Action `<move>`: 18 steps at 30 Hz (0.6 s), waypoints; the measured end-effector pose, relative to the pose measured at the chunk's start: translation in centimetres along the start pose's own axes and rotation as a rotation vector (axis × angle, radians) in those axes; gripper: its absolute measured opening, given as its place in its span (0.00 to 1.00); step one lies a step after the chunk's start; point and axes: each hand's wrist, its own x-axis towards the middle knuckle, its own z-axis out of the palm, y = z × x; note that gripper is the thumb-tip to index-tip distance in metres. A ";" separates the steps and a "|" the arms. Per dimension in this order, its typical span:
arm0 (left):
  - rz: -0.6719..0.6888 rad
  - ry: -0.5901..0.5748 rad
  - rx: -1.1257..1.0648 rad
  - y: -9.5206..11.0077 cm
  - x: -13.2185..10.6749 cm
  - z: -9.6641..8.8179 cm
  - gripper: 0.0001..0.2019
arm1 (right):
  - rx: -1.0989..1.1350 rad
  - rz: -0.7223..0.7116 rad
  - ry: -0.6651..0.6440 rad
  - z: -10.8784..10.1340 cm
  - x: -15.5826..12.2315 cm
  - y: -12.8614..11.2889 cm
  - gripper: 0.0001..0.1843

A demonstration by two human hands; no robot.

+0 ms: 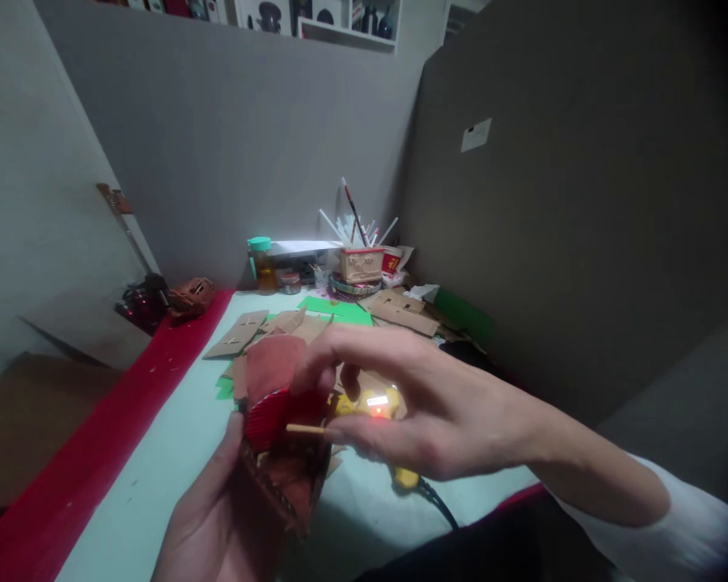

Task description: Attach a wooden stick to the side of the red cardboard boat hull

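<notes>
My left hand [209, 517] is wrapped around a reddish-brown craft piece [276, 364] from below and the left, thumb along its side. The piece has a curved top, a bright red ribbed band [267, 416] and a hollow lower part with rough, dark edges. From the right, my right hand [406, 404] reaches over it, a thin wooden stick [305, 428] at its thumb tip. Its bent index finger is at the red band; contact is hard to make out. Behind this hand lies a yellow glue gun [370, 402] with a lit display, partly hidden.
Cardboard pieces [236, 335] and green sheets [340, 309] lie beyond my hands. At the back stand a teal-lidded bottle [264, 267], a small jar [289, 283] and a box of white sticks [362, 265]. A black cable [440, 501] runs near my lap. Grey partitions [267, 145] enclose the table.
</notes>
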 end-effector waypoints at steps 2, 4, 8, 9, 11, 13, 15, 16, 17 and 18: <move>-0.006 0.006 0.000 0.0 0.3 0.2 0.25 | -0.003 -0.011 0.015 0.0 0.1 0.0 0.15; -0.007 0.002 0.013 -0.1 0.4 0.1 0.25 | -0.009 -0.006 0.031 0.1 0.2 -0.1 0.14; -0.003 -0.017 0.113 0.1 -0.2 -0.9 0.20 | -0.049 0.018 0.036 0.2 0.2 -0.2 0.16; 0.005 -0.024 0.153 0.3 -0.4 -1.2 0.20 | -0.063 0.023 0.037 0.2 0.2 -0.2 0.16; -0.003 -0.039 0.225 0.6 -0.8 -2.0 0.20 | -0.079 0.030 0.033 0.2 0.0 -0.1 0.14; -0.013 -0.053 0.256 1.0 -1.1 -2.7 0.18 | -0.097 0.032 0.034 0.1 -0.2 0.0 0.10; -0.017 -0.045 0.256 1.4 -1.2 -3.3 0.17 | -0.127 0.030 0.044 0.2 -0.3 0.1 0.06; -0.008 -0.030 0.251 1.6 -1.2 -3.4 0.17 | -0.147 0.026 0.051 0.2 -0.3 0.2 0.05; 0.003 -0.020 0.245 1.6 -1.3 -3.5 0.17 | -0.168 0.020 0.058 0.2 -0.3 0.2 0.05; 0.006 -0.003 0.241 1.6 -1.3 -3.5 0.17 | -0.184 0.014 0.063 0.2 -0.2 0.2 0.05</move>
